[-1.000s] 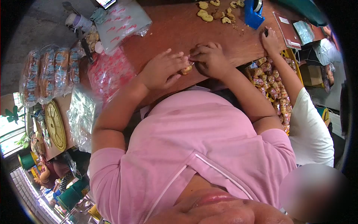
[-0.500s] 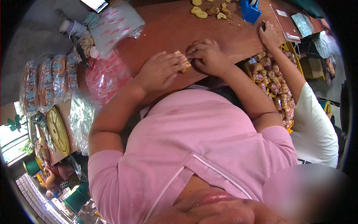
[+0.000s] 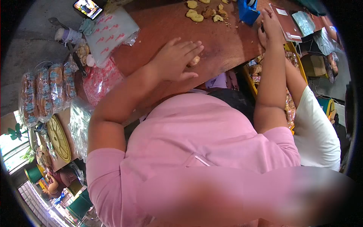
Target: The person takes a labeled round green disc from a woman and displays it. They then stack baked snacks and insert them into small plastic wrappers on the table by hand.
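Observation:
My left hand [image 3: 177, 58] lies over a small wrapped pack [image 3: 195, 61] on the brown table [image 3: 151, 22]. Its fingers are stretched out, and part of the pack shows between the thumb and the fingers. My right hand [image 3: 271, 24] is beside the blue tape dispenser [image 3: 248, 14], its fingers bent and close together; what they hold, if anything, is too small to tell. A co-worker's hand [image 3: 262, 37], with a small dark object at its fingers, is partly hidden behind my right hand.
Loose yellow and brown pieces [image 3: 195, 16] lie at the table's far side. Printed plastic bags [image 3: 111, 34] and red-printed wrappers [image 3: 100, 81] are at left, near packed bread [image 3: 43, 90] and a phone [image 3: 87, 8]. A yellow crate [image 3: 301, 68] of wrapped packs stands at right, beside a co-worker's white sleeve [image 3: 315, 128].
My right hand has left the small pack and moved right and forward to the tape dispenser. My left hand stays over the pack, its fingers now more spread. The view has shifted slightly.

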The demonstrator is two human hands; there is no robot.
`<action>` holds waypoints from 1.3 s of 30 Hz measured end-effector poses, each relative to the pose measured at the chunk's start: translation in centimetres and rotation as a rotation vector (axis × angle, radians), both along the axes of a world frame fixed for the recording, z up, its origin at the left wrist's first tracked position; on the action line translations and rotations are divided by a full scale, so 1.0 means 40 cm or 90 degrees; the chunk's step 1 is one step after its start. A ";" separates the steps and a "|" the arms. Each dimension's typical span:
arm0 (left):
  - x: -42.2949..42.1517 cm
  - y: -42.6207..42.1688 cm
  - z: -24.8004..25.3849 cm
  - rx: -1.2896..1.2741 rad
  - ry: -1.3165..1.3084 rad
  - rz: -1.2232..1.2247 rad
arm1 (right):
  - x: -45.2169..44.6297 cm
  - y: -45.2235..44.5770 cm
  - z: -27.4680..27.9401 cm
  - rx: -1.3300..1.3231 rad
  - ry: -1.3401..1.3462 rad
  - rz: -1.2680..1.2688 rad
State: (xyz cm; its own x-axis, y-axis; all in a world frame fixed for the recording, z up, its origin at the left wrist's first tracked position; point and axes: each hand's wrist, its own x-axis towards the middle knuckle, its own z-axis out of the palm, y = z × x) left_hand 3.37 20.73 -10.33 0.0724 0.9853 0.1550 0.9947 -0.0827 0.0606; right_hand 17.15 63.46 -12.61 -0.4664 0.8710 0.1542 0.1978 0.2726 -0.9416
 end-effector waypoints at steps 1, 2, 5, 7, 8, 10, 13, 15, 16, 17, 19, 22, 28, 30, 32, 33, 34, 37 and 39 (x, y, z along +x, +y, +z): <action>-0.002 0.018 0.000 0.025 0.008 -0.006 | -0.003 0.082 -0.046 -0.103 -0.016 0.081; -0.006 0.035 0.001 0.051 0.018 -0.012 | -0.015 0.092 -0.051 -0.089 -0.011 0.082; -0.016 0.075 0.009 0.055 0.061 -0.031 | -0.024 0.067 -0.015 -0.121 0.008 0.079; -0.023 0.096 0.010 0.023 0.052 -0.038 | -0.006 -0.074 0.097 -0.246 0.026 0.068; -0.027 0.106 0.012 0.008 0.049 -0.040 | -0.017 -0.014 0.080 -0.138 -0.070 0.099; -0.033 0.124 -0.008 0.041 0.009 -0.046 | -0.063 0.154 0.038 0.083 -0.258 0.155; -0.040 0.138 -0.030 0.106 -0.111 0.008 | -0.087 0.176 0.086 0.064 -0.333 0.226; -0.038 0.132 -0.035 0.129 -0.284 0.127 | -0.079 0.156 0.114 0.097 -0.369 0.278; -0.024 0.111 -0.028 0.125 -0.406 0.217 | -0.099 0.170 0.098 0.054 -0.386 0.251; -0.015 0.096 -0.022 0.121 -0.528 0.306 | -0.119 0.191 0.078 0.011 -0.402 0.224; -0.018 0.056 -0.075 0.226 -0.746 0.396 | -0.146 0.218 0.045 -0.034 -0.415 0.201; -0.007 -0.049 -0.016 0.312 -1.088 0.485 | -0.060 0.127 0.152 0.158 -0.355 0.331; -0.024 -0.188 0.019 0.509 -1.306 0.523 | 0.033 -0.113 0.246 0.445 -0.325 0.154; -0.026 -0.201 0.015 0.452 -1.351 0.488 | 0.048 -0.158 0.176 0.467 -0.334 0.129; -0.041 -0.195 -0.010 0.421 -1.414 0.466 | 0.047 -0.155 0.081 0.431 -0.376 0.105; -0.036 -0.189 -0.005 0.425 -1.408 0.461 | 0.039 -0.142 0.048 0.400 -0.403 0.095; -0.024 -0.170 0.006 0.429 -1.401 0.454 | 0.033 -0.148 0.044 0.397 -0.399 0.071; 0.002 -0.142 0.037 0.453 -1.402 0.485 | 0.042 -0.152 0.031 0.352 -0.367 0.045; 0.013 -0.123 0.045 0.499 -1.412 0.538 | 0.041 -0.114 -0.008 0.246 -0.273 0.072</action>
State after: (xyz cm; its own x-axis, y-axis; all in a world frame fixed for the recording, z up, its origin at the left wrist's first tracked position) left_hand 3.90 15.83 -8.52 -0.7909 0.4739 -0.3872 -0.5833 -0.3924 0.7112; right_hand 18.80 58.89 -12.94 -0.6445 0.7301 0.2269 0.4889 0.6218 -0.6119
